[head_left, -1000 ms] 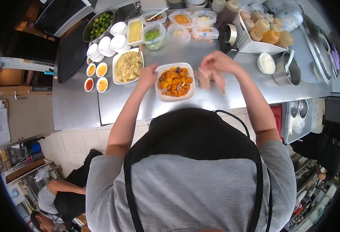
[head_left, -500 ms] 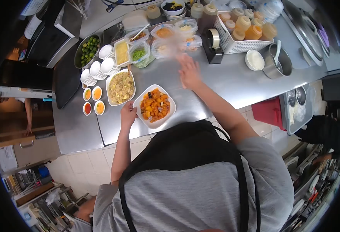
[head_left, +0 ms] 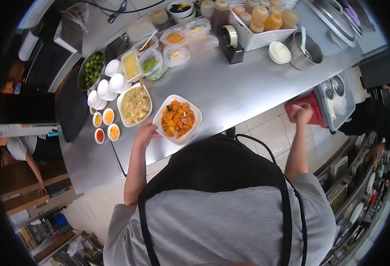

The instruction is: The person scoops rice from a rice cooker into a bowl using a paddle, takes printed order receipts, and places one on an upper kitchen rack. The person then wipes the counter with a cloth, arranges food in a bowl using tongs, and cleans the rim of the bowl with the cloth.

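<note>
My left hand (head_left: 146,134) grips the left rim of a white square dish (head_left: 196,129), its thumb and fingers closed on the edge. Chunky pieces in orange-red sauce (head_left: 177,119) fill this dish, which sits near the front edge of the steel counter. Just left of it stands a white dish of fried rice (head_left: 135,105). My right hand (head_left: 303,114) is off the counter, over a red bin (head_left: 318,116) in the view. Its fingers look curled together; whatever they hold, if anything, cannot be made out.
Small sauce cups (head_left: 108,116), stacked white cups (head_left: 107,90) and a bowl of limes (head_left: 83,73) stand at left. Ingredient tubs (head_left: 176,55), a tape dispenser (head_left: 233,55), a bottle basket (head_left: 259,41) and a pot (head_left: 308,62) line the back. Another person (head_left: 24,148) is at far left.
My right hand has swung from above the ingredient tubs to the right, off the counter. My left hand stays on the dish, which has barely moved. The view has shifted slightly.
</note>
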A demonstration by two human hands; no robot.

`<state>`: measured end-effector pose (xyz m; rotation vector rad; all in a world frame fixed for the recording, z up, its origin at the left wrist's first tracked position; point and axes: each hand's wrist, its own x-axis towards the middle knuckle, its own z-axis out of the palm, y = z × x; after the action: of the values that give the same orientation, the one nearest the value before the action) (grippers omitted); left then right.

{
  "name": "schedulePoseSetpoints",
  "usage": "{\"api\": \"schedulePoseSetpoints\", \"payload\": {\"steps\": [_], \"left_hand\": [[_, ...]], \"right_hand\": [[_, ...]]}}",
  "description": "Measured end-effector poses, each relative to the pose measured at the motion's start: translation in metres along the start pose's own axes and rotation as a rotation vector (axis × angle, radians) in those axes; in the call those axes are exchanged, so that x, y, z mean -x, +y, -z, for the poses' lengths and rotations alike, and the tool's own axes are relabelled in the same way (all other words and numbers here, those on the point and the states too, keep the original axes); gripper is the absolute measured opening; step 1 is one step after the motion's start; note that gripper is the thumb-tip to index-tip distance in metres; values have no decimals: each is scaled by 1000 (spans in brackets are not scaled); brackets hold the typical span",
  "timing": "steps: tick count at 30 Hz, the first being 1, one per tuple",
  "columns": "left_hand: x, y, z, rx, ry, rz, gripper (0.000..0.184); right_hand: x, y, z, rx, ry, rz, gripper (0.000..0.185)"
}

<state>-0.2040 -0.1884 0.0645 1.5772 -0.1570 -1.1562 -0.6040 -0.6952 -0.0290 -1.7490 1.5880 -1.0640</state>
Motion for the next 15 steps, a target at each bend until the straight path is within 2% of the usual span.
{"api": "schedulePoseSetpoints", "payload": {"steps": [1,2,4,5,7,9,11,13,14,15], "left_hand": [[-2,-1,-2,9,17,-7,40],[-4,-1,-6,38,24,0,39],[-6,6,-20,68,23,23,37],[-8,14,-29,67,28,8,37],[-11,31,-52,167,-15,-38,37],[-14,53,-76,165,-46,-71,36],[-20,67,-97,201,-125,-67,36],[-26,73,-112,240,-112,-77,36],[-27,75,-114,272,-108,-73,37],[-30,75,-113,276,-92,-89,37]], "right_hand": [[-10,22,0,-355,47,-225,25],[-1,0,-4,-363,31,-218,25],[45,-98,-4,-739,-352,-3,41],[60,-128,-9,-398,-556,75,40],[95,-169,-54,-626,-824,141,49],[126,-221,-91,-1024,-1158,-269,46],[155,-259,-121,-1337,-1369,-663,51],[177,-274,-133,-1745,-1808,-561,45],[185,-275,-138,-1742,-1831,-558,45],[193,-274,-146,-1725,-1778,-699,50]]}}
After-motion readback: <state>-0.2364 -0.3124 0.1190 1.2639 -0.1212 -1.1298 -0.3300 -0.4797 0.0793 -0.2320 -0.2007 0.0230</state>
